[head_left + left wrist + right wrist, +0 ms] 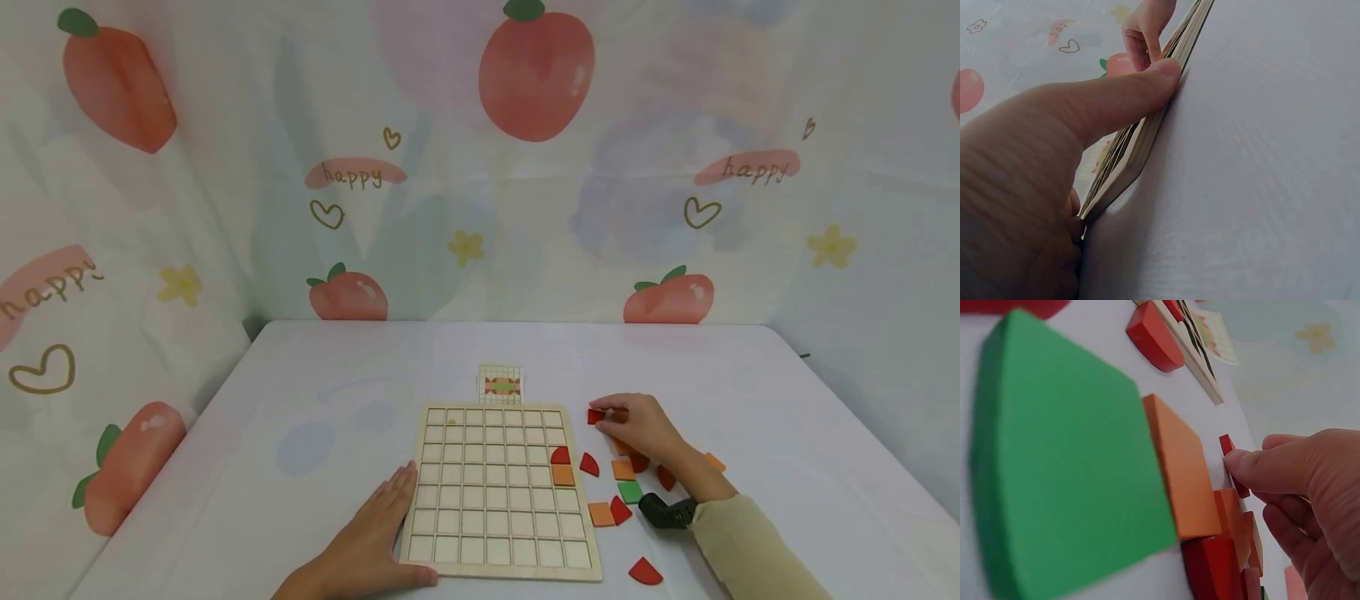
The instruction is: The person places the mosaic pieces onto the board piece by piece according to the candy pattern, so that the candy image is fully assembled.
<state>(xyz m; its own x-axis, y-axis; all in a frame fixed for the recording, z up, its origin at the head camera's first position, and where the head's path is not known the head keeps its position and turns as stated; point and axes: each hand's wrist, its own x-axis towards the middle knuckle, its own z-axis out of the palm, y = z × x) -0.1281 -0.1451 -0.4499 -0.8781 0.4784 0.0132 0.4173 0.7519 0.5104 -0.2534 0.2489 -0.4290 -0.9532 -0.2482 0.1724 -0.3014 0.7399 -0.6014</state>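
A wooden grid board (497,575) with square recesses lies on the table. My left hand (365,533) rests at its near-left corner, fingers straight along the left side and thumb along the front edge. In the left wrist view the thumb (1129,94) lies against the board's rim (1130,164). Right of the board's far corner, my right hand (641,427) pinches a small red piece (595,416) between thumb and fingers, partly hidden by them. The right wrist view shows this red tile (1227,445) at the thumb tip. On the board's right column sit a red quarter-circle (560,456) and an orange square (563,476).
Loose pieces lie right of the board: a green square (630,492), orange squares (602,514) and several red quarter-circles (646,572). A pattern card (500,372) lies beyond the board's far edge. A black wrist device (666,512) is at the right sleeve (750,542).
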